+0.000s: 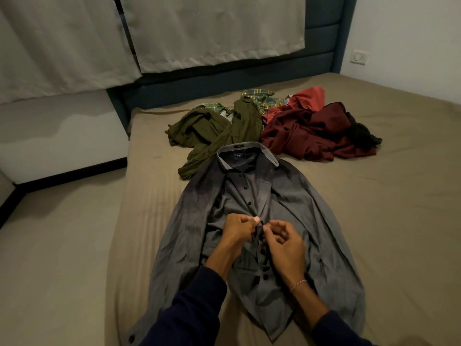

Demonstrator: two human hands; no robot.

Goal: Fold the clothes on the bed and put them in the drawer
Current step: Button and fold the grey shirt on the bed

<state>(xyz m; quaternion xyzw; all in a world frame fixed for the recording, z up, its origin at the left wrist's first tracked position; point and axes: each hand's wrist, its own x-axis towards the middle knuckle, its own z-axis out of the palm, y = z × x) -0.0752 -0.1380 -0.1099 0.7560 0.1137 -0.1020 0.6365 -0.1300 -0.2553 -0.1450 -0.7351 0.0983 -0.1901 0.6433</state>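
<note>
We see a bed [374, 221] with a tan sheet, a dark blue headboard [321, 46] at 12 o'clock and pale curtains [199, 33] hanging over it. A grey button-up shirt [311, 221] lies spread front-up at the centre, collar toward 12 o'clock, sleeves splayed, dark buttons along the placket. A heap of unfolded clothes [274, 126], olive, plaid, red and maroon, sits just beyond the collar at 12 to 1 o'clock. Our left hand [239, 229] and right hand [287, 245] meet at mid-placket, each pinching the shirt fabric with curled fingers beside a button. A thin bracelet [298, 284] circles the right wrist.
</note>
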